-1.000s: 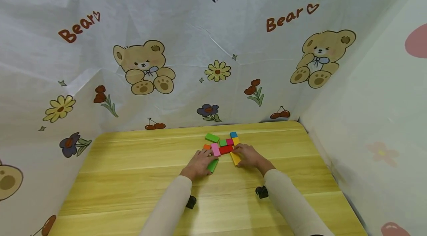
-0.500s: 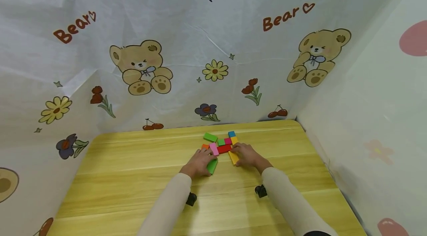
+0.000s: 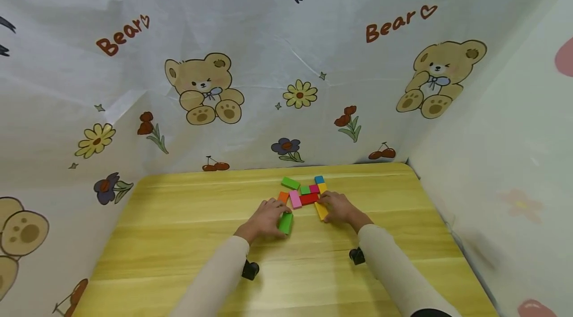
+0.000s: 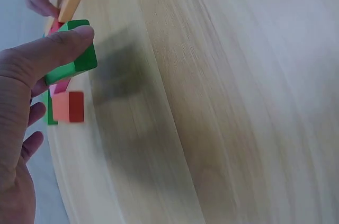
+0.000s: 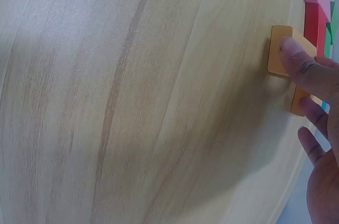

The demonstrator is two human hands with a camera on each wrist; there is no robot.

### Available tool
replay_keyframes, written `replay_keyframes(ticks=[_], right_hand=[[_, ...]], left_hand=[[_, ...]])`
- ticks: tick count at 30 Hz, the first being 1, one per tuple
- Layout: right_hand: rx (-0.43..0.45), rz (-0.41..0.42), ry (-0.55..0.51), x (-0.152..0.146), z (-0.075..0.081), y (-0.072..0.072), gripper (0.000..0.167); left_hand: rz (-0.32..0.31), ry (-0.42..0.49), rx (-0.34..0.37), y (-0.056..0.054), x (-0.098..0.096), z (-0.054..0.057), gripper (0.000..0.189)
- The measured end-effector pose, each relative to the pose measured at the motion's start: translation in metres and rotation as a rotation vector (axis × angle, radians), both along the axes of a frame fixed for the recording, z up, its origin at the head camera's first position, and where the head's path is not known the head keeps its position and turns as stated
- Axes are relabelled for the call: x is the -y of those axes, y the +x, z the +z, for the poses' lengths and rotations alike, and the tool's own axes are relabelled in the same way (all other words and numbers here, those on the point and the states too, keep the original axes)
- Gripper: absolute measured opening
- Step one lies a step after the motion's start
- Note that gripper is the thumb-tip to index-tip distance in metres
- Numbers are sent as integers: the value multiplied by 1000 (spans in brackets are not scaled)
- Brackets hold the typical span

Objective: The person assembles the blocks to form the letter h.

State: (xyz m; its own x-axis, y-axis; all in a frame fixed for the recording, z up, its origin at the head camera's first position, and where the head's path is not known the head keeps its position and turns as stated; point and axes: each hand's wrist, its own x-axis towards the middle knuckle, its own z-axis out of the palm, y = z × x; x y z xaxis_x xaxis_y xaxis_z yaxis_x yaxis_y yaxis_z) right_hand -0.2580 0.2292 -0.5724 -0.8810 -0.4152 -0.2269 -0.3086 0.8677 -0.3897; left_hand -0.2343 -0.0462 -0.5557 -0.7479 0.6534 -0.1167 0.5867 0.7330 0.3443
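Note:
My left hand (image 3: pixel 266 218) pinches a green block (image 3: pixel 286 223) between thumb and fingers. In the left wrist view the thumb lies across the end of this green block (image 4: pixel 85 61), and a shadow falls on the wood beside it. My right hand (image 3: pixel 341 207) holds a yellow block (image 3: pixel 321 211) at the right of the group; its thumb presses the end of that block (image 5: pixel 279 57) in the right wrist view. Between the hands lie a pink block (image 3: pixel 295 199) and a red block (image 3: pixel 309 199). An orange block (image 3: pixel 283 197) sits just beyond my left fingers.
Farther back are a green block (image 3: pixel 290 183), a small green block (image 3: pixel 305 190), a magenta block (image 3: pixel 314 188), another yellow block (image 3: pixel 322 187) and a blue block (image 3: pixel 319 179). The wooden table (image 3: pixel 188 237) meets a bear-print cloth (image 3: pixel 250 138) behind and a pale wall on the right.
My left hand has drawn slightly left with the green block, away from the pink block, and more of the orange block shows. The right hand stays on the yellow block. The head view has shifted slightly.

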Motion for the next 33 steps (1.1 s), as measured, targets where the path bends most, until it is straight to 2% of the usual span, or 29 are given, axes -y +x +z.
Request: replay_keyframes(ticks=[6,13,21,26,33], right_hand=[[-8,13,-21,0,0,1,52],[-1,-2,-8,0,4,3,52],[-1,13,-13,0,3,3,52],[-7,18,-9,-1,4,2,51],[-14,17,5,1,2,1,51]], left_hand=[[41,22,-23,12,28,7,63],[55,77,-80,25,59,8,62],[135,150,-84,48,97,7,62],[167,161,-112,63,119,8,62],[198,168,-159,78,146,-1,62]])
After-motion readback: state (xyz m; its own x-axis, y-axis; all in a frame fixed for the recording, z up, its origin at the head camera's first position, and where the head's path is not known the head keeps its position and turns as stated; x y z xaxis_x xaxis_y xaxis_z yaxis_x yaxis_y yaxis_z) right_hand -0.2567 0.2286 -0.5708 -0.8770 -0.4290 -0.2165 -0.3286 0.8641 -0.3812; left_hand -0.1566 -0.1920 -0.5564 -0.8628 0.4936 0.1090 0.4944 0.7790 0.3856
